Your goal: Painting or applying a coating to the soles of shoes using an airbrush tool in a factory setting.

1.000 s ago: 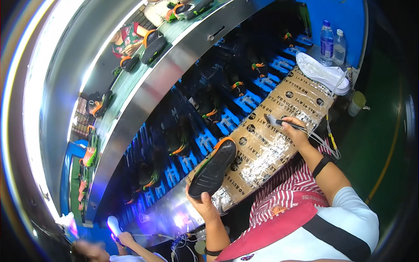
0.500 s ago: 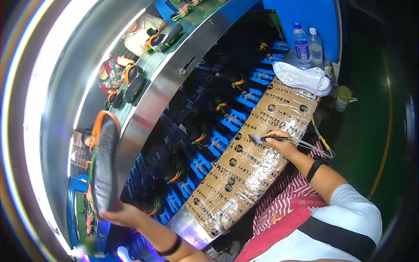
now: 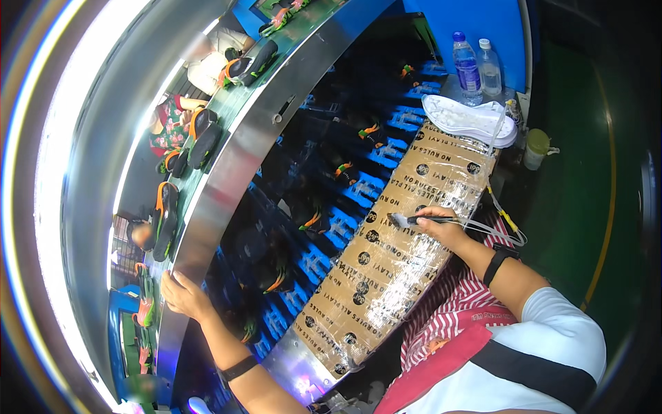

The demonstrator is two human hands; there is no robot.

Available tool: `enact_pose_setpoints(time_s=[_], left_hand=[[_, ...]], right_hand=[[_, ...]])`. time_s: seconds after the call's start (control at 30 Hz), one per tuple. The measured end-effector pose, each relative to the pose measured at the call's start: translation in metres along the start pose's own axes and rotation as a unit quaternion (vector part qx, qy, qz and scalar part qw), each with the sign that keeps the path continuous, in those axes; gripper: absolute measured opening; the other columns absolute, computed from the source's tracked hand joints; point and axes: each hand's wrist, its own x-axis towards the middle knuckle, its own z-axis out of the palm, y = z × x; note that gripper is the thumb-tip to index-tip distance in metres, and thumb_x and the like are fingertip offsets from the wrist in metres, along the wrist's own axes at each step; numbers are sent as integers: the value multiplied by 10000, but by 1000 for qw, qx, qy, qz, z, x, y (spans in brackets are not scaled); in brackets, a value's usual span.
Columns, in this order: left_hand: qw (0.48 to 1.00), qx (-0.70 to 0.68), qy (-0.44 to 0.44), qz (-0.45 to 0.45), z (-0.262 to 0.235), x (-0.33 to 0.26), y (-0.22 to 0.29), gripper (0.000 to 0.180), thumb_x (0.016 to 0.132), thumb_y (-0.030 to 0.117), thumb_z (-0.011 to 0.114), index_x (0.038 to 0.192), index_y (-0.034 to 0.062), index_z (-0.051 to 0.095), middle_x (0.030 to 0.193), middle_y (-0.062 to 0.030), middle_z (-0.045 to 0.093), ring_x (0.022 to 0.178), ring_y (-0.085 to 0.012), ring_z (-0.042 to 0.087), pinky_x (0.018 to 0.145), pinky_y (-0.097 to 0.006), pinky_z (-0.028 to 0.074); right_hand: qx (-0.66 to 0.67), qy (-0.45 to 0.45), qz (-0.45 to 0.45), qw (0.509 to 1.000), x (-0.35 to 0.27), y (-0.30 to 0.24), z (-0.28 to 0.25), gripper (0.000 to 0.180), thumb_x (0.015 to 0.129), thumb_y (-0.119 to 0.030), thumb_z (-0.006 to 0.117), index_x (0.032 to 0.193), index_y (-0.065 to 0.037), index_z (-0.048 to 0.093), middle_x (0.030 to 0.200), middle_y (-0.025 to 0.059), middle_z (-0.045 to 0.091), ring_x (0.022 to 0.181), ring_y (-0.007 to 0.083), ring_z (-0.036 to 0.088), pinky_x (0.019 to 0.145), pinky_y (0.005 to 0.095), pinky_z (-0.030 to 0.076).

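Head view looks down on a curved work station. On the person's right, the right hand (image 3: 441, 228) rests on a cardboard-covered bench top (image 3: 386, 269) wrapped in clear film, and its fingers are closed narrowly around a small brush (image 3: 414, 220). The brush's dark handle passes through the fingertips and its pale bristle end sticks out to the left of them, lying on or just above the cardboard; contact cannot be told. A dark band sits on that wrist.

The left hand (image 3: 183, 295) reaches far out to the left, its fingers spread and laid flat on the steel edge of the upper conveyor (image 3: 227, 172), holding nothing. Just above those fingers, on the green belt, lies a black shoe sole with an orange lining (image 3: 164, 221), near but apart from the hand. More such soles (image 3: 200, 138) sit further along the belt.

Between the two hands runs a lower belt of blue carriers (image 3: 358, 193). At the far end of the bench lies a white sole (image 3: 469, 121), with two water bottles (image 3: 478, 67) behind it and a small lidded jar (image 3: 535, 147) to its right.
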Motion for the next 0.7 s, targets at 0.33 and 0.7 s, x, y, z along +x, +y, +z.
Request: enact_pose_setpoints(time_s=[0.33, 0.7], left_hand=[[999, -2, 41, 5, 1, 3, 1, 399, 894, 350, 398, 1103, 42, 542, 1112, -111, 553, 1064, -284, 487, 853, -440, 363], [996, -6, 88, 16, 7, 8, -1, 334, 903, 302, 410, 1050, 50, 573, 1065, -96, 582, 1017, -286, 516, 837, -439, 366]], right_hand=[[46, 5, 1, 999, -2, 2, -4, 184, 857, -171, 575, 958, -20, 600, 623, 4, 573, 484, 17, 461, 440, 152, 364], [-10, 10, 17, 1000, -1, -4, 1, 228, 845, -219, 597, 954, -19, 603, 631, -1, 562, 526, 40, 502, 462, 177, 388]])
